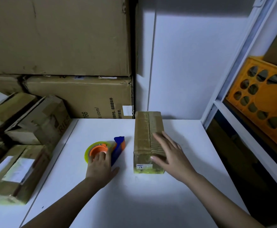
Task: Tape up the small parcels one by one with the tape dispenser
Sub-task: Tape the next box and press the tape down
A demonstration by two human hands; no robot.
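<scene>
A long, narrow cardboard parcel (148,140) lies on the white tabletop (151,203), toward the back edge and right of centre, its far end almost at the wall. A seam runs lengthwise down the middle of its top, and its near end, with a small label, looks glossy, as if already taped there. The right hand (170,153) rests flat on the parcel's near right part, fingers straight and spread, the thumb over the near top edge; it presses, it does not clasp.

Just left of the parcel, apart from it, sits the dispenser (108,149): a yellowish roll on an orange hub with a blue frame. The left hand (100,167) lies over the near side of the roll; the fingertips reach the hub, but whether they curl round anything I cannot tell.

The parcel looks like a stiff, light box that would slide easily on the smooth top, so a flat palm pressing down near one end should steady it; its taped faces are probably slick. The dispenser is hard plastic and likely best taken by the blue frame, keeping clear of the cutting edge. Loose tape will probably cling to skin.

More parcels (27,125) are stacked along the left edge.
</scene>
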